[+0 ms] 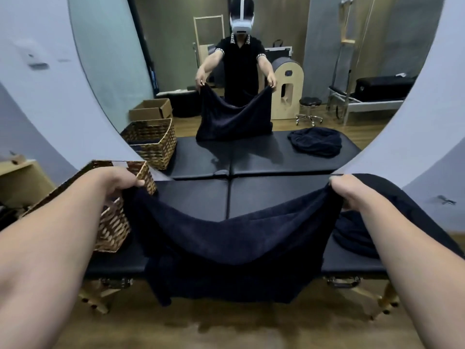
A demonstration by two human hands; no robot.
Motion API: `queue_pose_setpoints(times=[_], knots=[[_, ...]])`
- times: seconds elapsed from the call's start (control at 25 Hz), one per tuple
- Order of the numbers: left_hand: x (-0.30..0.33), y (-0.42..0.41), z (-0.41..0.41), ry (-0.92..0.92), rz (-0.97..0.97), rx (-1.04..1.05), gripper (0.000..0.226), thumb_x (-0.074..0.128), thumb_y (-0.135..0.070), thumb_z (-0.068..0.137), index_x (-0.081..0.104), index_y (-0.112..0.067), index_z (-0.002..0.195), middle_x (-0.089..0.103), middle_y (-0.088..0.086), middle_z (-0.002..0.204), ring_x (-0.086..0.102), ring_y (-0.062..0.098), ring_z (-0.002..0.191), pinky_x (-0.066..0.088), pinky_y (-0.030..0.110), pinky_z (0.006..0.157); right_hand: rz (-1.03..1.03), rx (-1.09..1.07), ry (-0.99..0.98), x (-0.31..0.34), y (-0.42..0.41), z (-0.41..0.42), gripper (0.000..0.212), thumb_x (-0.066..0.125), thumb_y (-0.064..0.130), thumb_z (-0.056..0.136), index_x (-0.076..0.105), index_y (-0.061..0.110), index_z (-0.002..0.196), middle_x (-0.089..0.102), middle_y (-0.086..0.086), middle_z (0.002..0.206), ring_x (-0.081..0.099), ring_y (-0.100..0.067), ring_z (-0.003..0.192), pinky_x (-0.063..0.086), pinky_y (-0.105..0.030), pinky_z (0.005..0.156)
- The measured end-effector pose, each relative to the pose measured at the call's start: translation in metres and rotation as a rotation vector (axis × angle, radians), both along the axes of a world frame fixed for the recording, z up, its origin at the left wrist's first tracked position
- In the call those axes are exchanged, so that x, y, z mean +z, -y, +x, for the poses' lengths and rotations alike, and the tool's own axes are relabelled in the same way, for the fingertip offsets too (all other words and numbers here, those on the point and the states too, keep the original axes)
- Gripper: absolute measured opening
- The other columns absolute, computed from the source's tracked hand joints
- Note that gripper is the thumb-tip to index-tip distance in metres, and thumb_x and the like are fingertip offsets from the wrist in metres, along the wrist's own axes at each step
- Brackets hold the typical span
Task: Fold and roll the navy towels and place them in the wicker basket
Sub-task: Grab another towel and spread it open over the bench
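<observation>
A navy towel (231, 248) hangs spread between my two hands above the black padded table (196, 200), sagging in the middle and draping over the table's near edge. My left hand (120, 182) pinches its upper left corner. My right hand (347, 190) grips its upper right corner. The wicker basket (113, 227) stands on the table's left end, just beside my left hand. A second navy towel (352, 235) lies crumpled on the table's right end, partly hidden by my right forearm.
A large round mirror (176, 71) on the wall behind the table reflects the person, the towels, the basket and the room. A light wooden shelf (22, 177) stands at the far left. Wooden floor (226, 328) lies below the table's near edge.
</observation>
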State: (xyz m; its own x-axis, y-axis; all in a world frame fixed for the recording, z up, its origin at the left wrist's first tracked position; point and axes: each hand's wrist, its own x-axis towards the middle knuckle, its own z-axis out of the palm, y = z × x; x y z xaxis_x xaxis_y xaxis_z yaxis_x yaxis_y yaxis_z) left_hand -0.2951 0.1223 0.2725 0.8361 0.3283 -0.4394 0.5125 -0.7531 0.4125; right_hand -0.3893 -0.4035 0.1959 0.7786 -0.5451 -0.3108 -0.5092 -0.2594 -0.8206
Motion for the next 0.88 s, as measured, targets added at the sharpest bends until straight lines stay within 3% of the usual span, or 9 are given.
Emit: queue_pose_setpoints(times=[0.12, 0.2, 0.36, 0.44, 0.48, 0.56, 0.64, 0.76, 0.88], knots=[[0.018, 0.006, -0.046, 0.335, -0.365, 0.140, 0.015, 0.050, -0.025, 0.103, 0.059, -0.015, 0.100, 0.060, 0.009, 0.094, 0.058, 0.023, 0.084, 0.049, 0.034, 0.072, 0.120, -0.074, 0.169, 0.017, 0.008, -0.052, 0.016, 0.050, 0.022, 0.090, 0.060, 0.009, 0.094, 0.057, -0.015, 0.094, 0.056, -0.027, 0.072, 0.048, -0.036, 0.062], [0.051, 0.002, -0.076, 0.556, -0.570, 0.200, 0.016, 0.048, -0.016, 0.101, 0.058, -0.016, 0.089, 0.058, 0.007, 0.085, 0.056, 0.020, 0.077, 0.048, 0.033, 0.063, 0.206, -0.143, 0.362, 0.047, 0.013, -0.080, 0.009, 0.057, 0.024, 0.091, 0.059, 0.018, 0.084, 0.059, -0.008, 0.090, 0.057, -0.021, 0.069, 0.051, -0.035, 0.065], [0.112, -0.017, -0.113, 0.849, -0.760, 0.332, 0.018, 0.047, -0.008, 0.092, 0.059, -0.022, 0.090, 0.060, -0.001, 0.082, 0.058, 0.011, 0.071, 0.054, 0.032, 0.064, 0.453, -0.408, 0.794, 0.118, 0.031, -0.124, 0.018, 0.064, 0.015, 0.086, 0.057, 0.021, 0.070, 0.058, 0.005, 0.073, 0.055, -0.015, 0.070, 0.050, -0.034, 0.069], [0.131, -0.034, -0.121, 0.891, -0.761, 0.422, 0.017, 0.046, -0.009, 0.089, 0.054, -0.023, 0.085, 0.057, -0.002, 0.082, 0.058, 0.014, 0.075, 0.056, 0.033, 0.076, 0.500, -0.508, 0.938, 0.140, 0.040, -0.141, 0.022, 0.066, 0.014, 0.081, 0.055, 0.022, 0.064, 0.057, 0.007, 0.071, 0.054, -0.016, 0.076, 0.049, -0.031, 0.070], [0.137, -0.040, -0.123, 0.898, -0.731, 0.444, 0.015, 0.044, -0.012, 0.090, 0.052, -0.024, 0.084, 0.055, -0.004, 0.084, 0.058, 0.017, 0.084, 0.054, 0.032, 0.085, 0.497, -0.518, 0.964, 0.146, 0.042, -0.149, 0.023, 0.067, 0.016, 0.080, 0.053, 0.023, 0.063, 0.057, 0.008, 0.072, 0.053, -0.016, 0.078, 0.050, -0.030, 0.072], [0.147, -0.048, -0.122, 0.872, -0.699, 0.454, 0.018, 0.042, -0.019, 0.097, 0.045, -0.022, 0.080, 0.051, -0.007, 0.086, 0.053, 0.020, 0.095, 0.050, 0.032, 0.084, 0.510, -0.516, 1.004, 0.150, 0.049, -0.158, 0.024, 0.068, 0.018, 0.079, 0.050, 0.024, 0.064, 0.055, 0.009, 0.071, 0.051, -0.015, 0.078, 0.048, -0.028, 0.072], [0.151, -0.049, -0.123, 0.919, -0.756, 0.479, 0.011, 0.047, -0.017, 0.093, 0.048, -0.019, 0.082, 0.054, -0.003, 0.094, 0.052, 0.021, 0.089, 0.050, 0.031, 0.084, 0.499, -0.505, 1.015, 0.149, 0.052, -0.164, 0.020, 0.069, 0.022, 0.078, 0.052, 0.025, 0.067, 0.053, 0.009, 0.072, 0.049, -0.014, 0.077, 0.047, -0.028, 0.071], [0.150, -0.039, -0.133, 1.001, -0.819, 0.544, 0.005, 0.061, -0.023, 0.081, 0.057, -0.024, 0.080, 0.062, -0.001, 0.092, 0.057, 0.022, 0.078, 0.054, 0.047, 0.091, 0.437, -0.481, 0.994, 0.147, 0.051, -0.171, 0.022, 0.067, 0.020, 0.088, 0.053, 0.025, 0.072, 0.048, 0.009, 0.071, 0.046, -0.008, 0.067, 0.044, -0.023, 0.068], [0.153, -0.015, -0.158, 1.085, -0.835, 0.524, 0.024, 0.069, -0.032, 0.087, 0.054, -0.025, 0.069, 0.061, -0.008, 0.083, 0.055, 0.016, 0.076, 0.055, 0.032, 0.084, 0.342, -0.514, 0.981, 0.143, 0.045, -0.171, 0.024, 0.060, 0.020, 0.095, 0.048, 0.026, 0.075, 0.041, 0.012, 0.068, 0.039, -0.003, 0.057, 0.038, -0.015, 0.059]])
